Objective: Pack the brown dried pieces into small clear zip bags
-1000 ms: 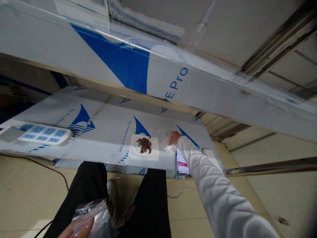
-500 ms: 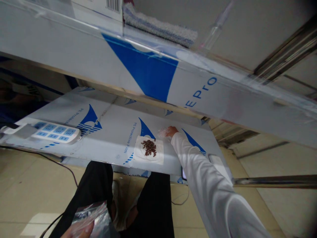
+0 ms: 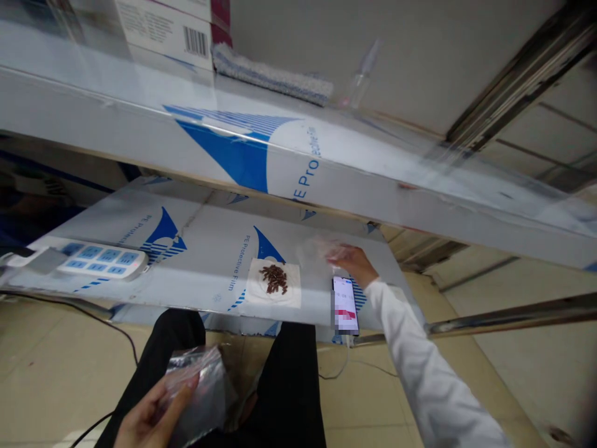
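Observation:
Over my lap, my left hand [image 3: 161, 404] pinches a clear plastic zip bag [image 3: 205, 389] between thumb and fingers. Above the low shelf, my right hand [image 3: 352, 258] has its fingers closed on a thin, crumpled clear plastic bag [image 3: 321, 247], which is blurred and hard to make out. To the left of that hand lies a white paper square [image 3: 291, 295] on the shelf, with a pile of small reddish-brown pieces [image 3: 274, 279] on it. Just below my right hand lies a lit phone [image 3: 346, 305] with a cable plugged in.
A white power strip [image 3: 102, 260] lies at the left of the low shelf [image 3: 200, 286]. The upper shelf's edge [image 3: 224, 149] crosses in front, carrying a carton [image 3: 163, 31], a rolled grey-blue towel [image 3: 273, 78] and a clear tube [image 3: 364, 74]. A metal leg [image 3: 504, 317] stands right.
My right hand has moved right, and the phone has come into fuller view. My left hand and its zip bag have risen further into the picture. The camera has shifted slightly.

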The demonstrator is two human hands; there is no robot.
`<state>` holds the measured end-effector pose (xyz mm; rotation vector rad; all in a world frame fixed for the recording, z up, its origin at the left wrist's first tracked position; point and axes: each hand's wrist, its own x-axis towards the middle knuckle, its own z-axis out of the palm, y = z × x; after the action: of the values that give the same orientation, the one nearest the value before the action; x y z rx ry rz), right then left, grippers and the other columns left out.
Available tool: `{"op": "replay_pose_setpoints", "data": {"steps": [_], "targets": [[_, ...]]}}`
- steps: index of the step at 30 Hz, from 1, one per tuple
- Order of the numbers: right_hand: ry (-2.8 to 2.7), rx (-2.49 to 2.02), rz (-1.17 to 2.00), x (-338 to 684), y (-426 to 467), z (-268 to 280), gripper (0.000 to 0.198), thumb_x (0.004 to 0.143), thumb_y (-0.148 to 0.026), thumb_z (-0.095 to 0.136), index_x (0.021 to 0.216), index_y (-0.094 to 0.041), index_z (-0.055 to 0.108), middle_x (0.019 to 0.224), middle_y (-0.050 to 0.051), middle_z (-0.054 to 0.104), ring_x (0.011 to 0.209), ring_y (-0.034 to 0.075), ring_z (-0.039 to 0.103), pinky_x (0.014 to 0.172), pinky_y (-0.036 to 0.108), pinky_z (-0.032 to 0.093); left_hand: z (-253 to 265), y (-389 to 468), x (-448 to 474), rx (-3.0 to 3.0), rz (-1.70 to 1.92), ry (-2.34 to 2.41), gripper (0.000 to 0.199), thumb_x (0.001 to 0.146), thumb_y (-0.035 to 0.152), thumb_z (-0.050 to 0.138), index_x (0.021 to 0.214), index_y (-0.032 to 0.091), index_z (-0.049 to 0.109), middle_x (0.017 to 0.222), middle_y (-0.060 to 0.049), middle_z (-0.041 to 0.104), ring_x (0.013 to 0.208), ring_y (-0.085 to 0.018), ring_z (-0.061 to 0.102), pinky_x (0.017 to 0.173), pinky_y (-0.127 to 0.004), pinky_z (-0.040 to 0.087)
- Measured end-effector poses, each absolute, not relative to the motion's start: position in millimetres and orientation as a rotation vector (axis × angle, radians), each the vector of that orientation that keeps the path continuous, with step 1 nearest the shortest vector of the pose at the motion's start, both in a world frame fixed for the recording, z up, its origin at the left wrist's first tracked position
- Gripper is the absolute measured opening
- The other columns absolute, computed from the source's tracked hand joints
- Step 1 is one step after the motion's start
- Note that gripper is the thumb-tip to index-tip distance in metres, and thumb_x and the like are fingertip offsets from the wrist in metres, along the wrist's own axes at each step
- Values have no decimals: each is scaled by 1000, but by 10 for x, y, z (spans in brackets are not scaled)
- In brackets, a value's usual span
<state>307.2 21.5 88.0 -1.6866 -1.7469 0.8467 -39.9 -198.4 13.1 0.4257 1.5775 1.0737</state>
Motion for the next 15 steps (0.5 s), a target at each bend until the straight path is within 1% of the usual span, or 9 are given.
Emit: {"op": "replay_pose_setpoints", "data": {"steps": [1,2,4,5,7,8,10,13,15], "targets": [[-1726,-1611,960,2986,-13,933,34,64,-40,74,86,-15,69,86,7,73,84,22,68,75,32,53,169,-1894,-365,471,1098,1556,48,50,52,80,85,19,74,80,-5,76,84,-28,70,75,-30,57],[-1620,-1498,1200,2880,-241,966,36,62,-38,76,89,-15,69,83,7,73,81,22,68,73,33,53,211,-1803,-323,522,1143,1535,48,51,49,80,86,17,73,82,-5,76,87,-28,69,75,-28,56],[-1449,-1337,1605,2618,-653,984,34,55,-34,81,81,-15,69,76,5,72,70,19,67,64,31,53,302,-1640,-227,630,1194,1431,44,58,46,78,89,16,72,91,-7,75,94,-27,67,78,-27,54],[-1386,-1265,1760,2473,-821,977,33,53,-32,83,77,-15,69,74,4,71,66,18,66,61,30,53,350,-1578,-180,661,1187,1385,41,59,44,78,87,14,72,91,-8,75,92,-25,67,79,-26,53],[-1336,-1196,1906,2186,-1059,944,31,52,-30,83,75,-14,69,72,3,70,64,17,64,60,29,52,445,-1514,-108,695,1130,1266,39,63,43,76,88,13,72,90,-10,75,86,-24,68,75,-27,53],[-1341,-1189,1913,2058,-1131,921,32,53,-30,83,77,-14,69,73,3,70,65,17,64,62,29,52,487,-1519,-91,703,1098,1201,39,64,43,75,91,13,72,92,-10,75,85,-24,68,73,-27,53],[-1389,-1228,1832,1856,-1201,862,33,53,-29,82,80,-14,70,75,3,70,69,17,64,65,29,51,541,-1595,-112,688,1062,1124,40,68,42,72,96,14,71,98,-10,74,89,-25,68,74,-29,53],[-1487,-1317,1650,1684,-1224,760,31,52,-27,82,77,-14,69,75,2,70,75,20,64,69,30,51,521,-1812,-256,528,1094,1208,40,69,46,68,96,17,72,107,-10,71,105,-30,62,81,-35,52],[-1530,-1344,1577,1604,-1239,705,31,53,-26,82,78,-14,67,77,2,70,78,21,64,71,31,50,488,-1957,-366,460,1155,1287,42,68,51,67,95,18,73,111,-9,70,116,-31,56,89,-38,50]]}}
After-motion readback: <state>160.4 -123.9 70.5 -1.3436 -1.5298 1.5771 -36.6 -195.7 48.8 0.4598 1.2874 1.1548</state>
